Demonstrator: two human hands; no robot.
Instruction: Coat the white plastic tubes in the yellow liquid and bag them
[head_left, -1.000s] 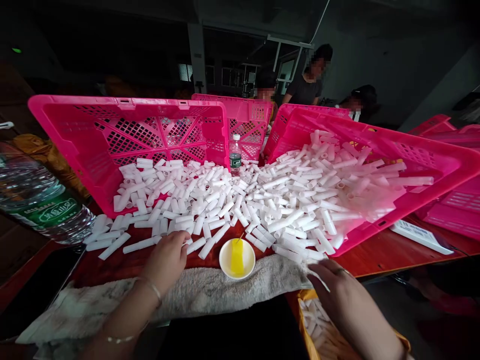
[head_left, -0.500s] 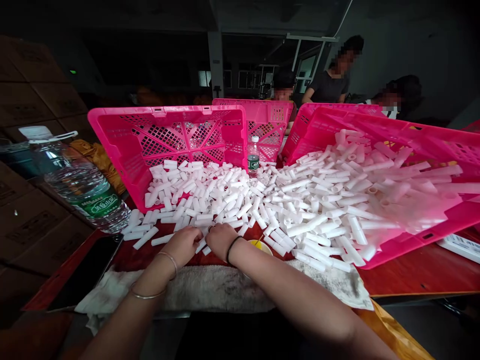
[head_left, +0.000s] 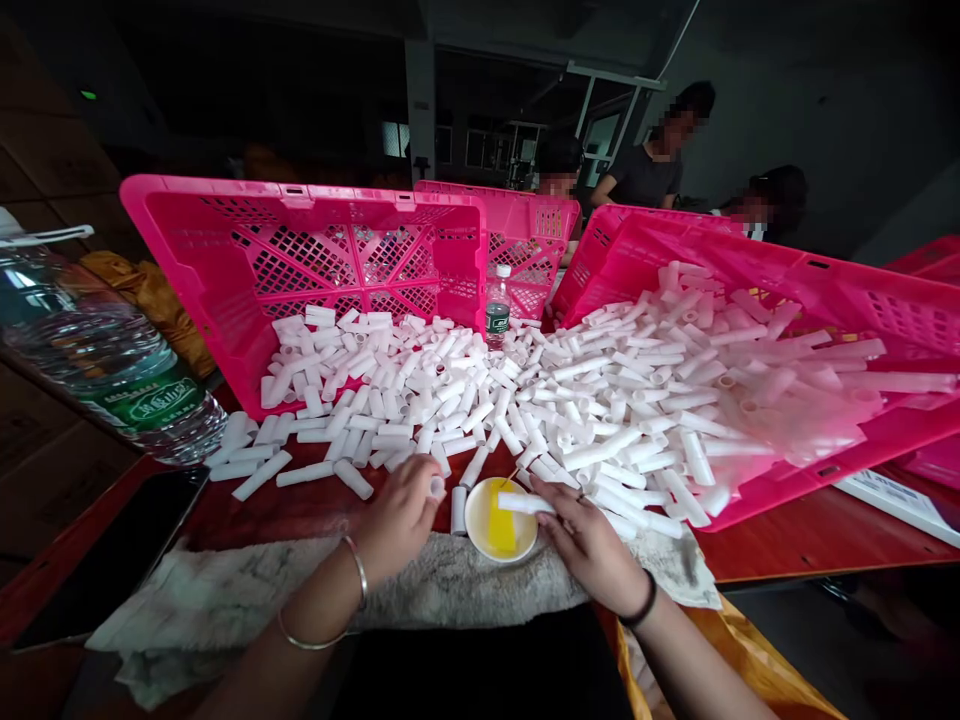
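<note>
My left hand (head_left: 401,520) is closed around a short white plastic tube (head_left: 436,487), whose open end faces up. Between the thumb and fingers of my right hand (head_left: 592,545) is a longer white tube (head_left: 521,503). Its free end reaches left over a small pale bowl (head_left: 472,537). Inside the bowl lies something flat and yellow (head_left: 500,530), with a thin stick leaning at the rim. One more short tube (head_left: 459,510) stands on the table between my left hand and the bowl. Behind both hands spreads a large pile of white tubes (head_left: 450,390).
Two pink crates (head_left: 300,190) (head_left: 814,265) lie tipped with tubes spilling out. A large water bottle (head_left: 161,390) and a dark phone (head_left: 105,570) are at left. A small bottle (head_left: 498,310) stands mid-pile. A grey cloth (head_left: 247,590) lines the front edge. Co-workers are behind.
My hands have parted: the right moved rightward with a tube to the bowl, while the left stays nearer the pile with another. The bowl is now uncovered. The view has shifted slightly.
</note>
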